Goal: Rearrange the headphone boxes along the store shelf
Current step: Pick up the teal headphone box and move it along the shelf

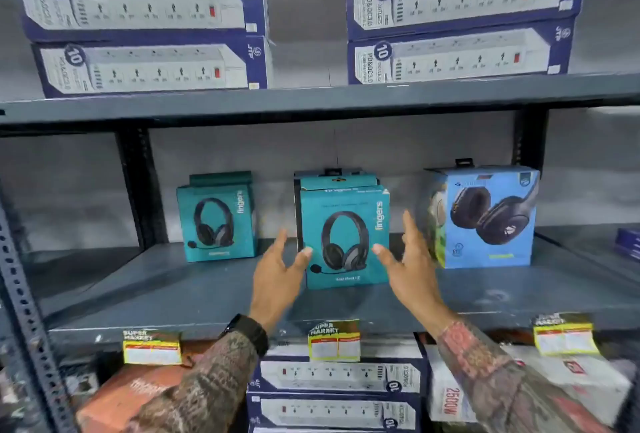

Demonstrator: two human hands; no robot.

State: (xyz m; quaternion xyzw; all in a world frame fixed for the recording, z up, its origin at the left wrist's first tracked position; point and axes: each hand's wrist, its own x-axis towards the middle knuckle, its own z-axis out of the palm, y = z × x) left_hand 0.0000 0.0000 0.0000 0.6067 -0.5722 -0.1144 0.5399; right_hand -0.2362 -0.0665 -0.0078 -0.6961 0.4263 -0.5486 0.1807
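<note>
Three headphone boxes stand on the middle shelf (207, 297). A teal box (217, 221) is at the left, a second teal box (346, 235) stands in the middle with another box close behind it, and a light blue box (488, 214) is at the right. My left hand (277, 273) is open just left of the middle teal box, thumb near its left edge. My right hand (408, 259) is open just right of that box, thumb near its right edge. Neither hand grips it.
The upper shelf holds two stacks of blue-and-white power strip boxes (145, 31), (460, 24). More power strip boxes (336, 394) and an orange box (131, 394) lie below. Yellow price tags (334, 341) hang on the shelf's front edge. A dark upright post (138, 187) stands at the left.
</note>
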